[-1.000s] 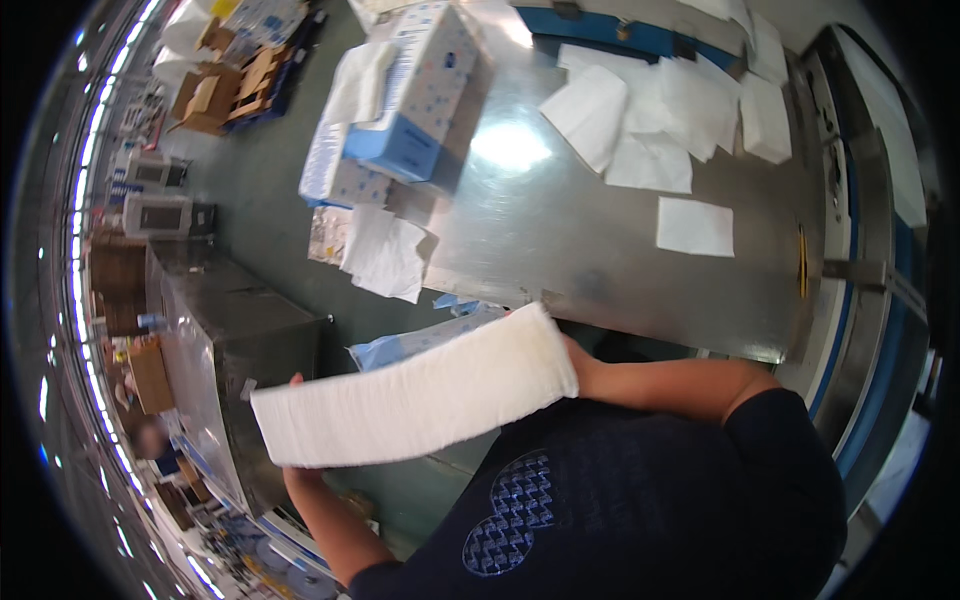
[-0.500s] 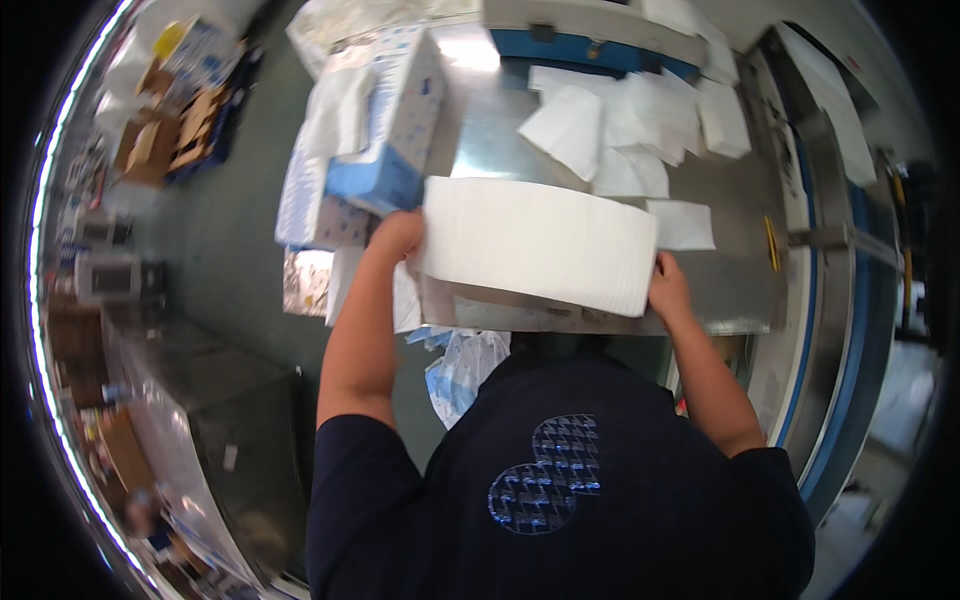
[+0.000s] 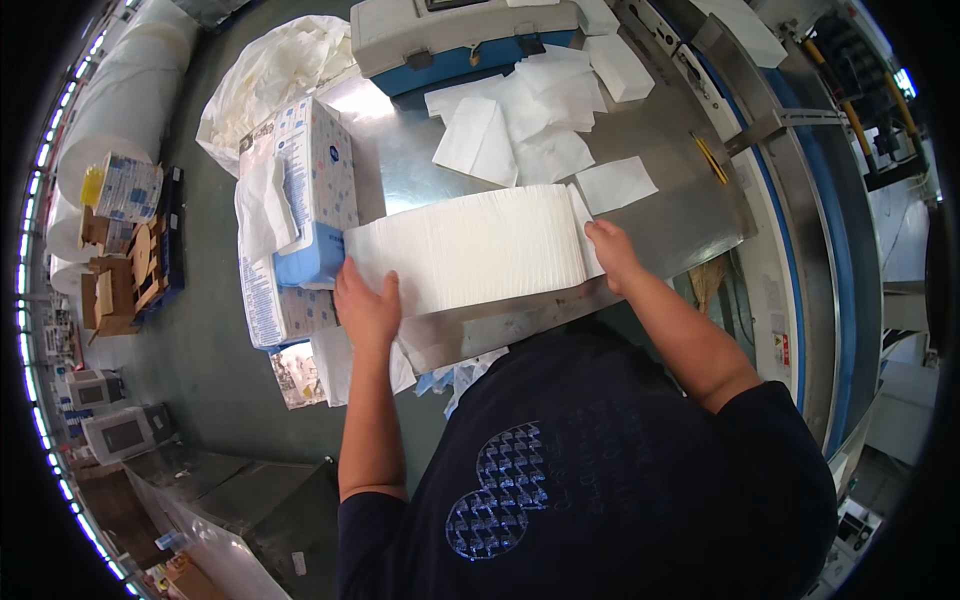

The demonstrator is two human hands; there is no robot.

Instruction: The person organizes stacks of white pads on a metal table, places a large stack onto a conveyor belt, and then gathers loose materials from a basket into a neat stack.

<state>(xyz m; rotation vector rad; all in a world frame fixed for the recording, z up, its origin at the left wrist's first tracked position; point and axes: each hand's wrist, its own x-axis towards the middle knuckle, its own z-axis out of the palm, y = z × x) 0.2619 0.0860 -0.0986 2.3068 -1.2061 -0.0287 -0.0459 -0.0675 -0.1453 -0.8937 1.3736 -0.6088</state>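
A long block of stacked white folded sheets (image 3: 480, 245) lies across the near part of the metal table. Its left end is in my left hand (image 3: 367, 305), thumb on the near side and fingers against the end face. At the other end my right hand (image 3: 612, 255) is closed on the edge, where a few sheets lean out from the block. My right fingertips are partly hidden behind those sheets. Just beyond the right end lies a single white sheet (image 3: 617, 184). Loose white sheets (image 3: 535, 110) overlap in a pile farther back.
Blue-and-white printed packages (image 3: 318, 165) stand at the table's left, beside a crumpled white bag (image 3: 285, 75). A grey-and-blue toolbox (image 3: 460, 40) sits at the back. Yellow tweezer-like tools (image 3: 708, 158) lie near the right edge, with a conveyor machine (image 3: 800, 230) beyond.
The view has turned, so the table sits differently in it. The stack now shows its ridged side more, and sheets lean out at its right end. Both hands remain at its ends.
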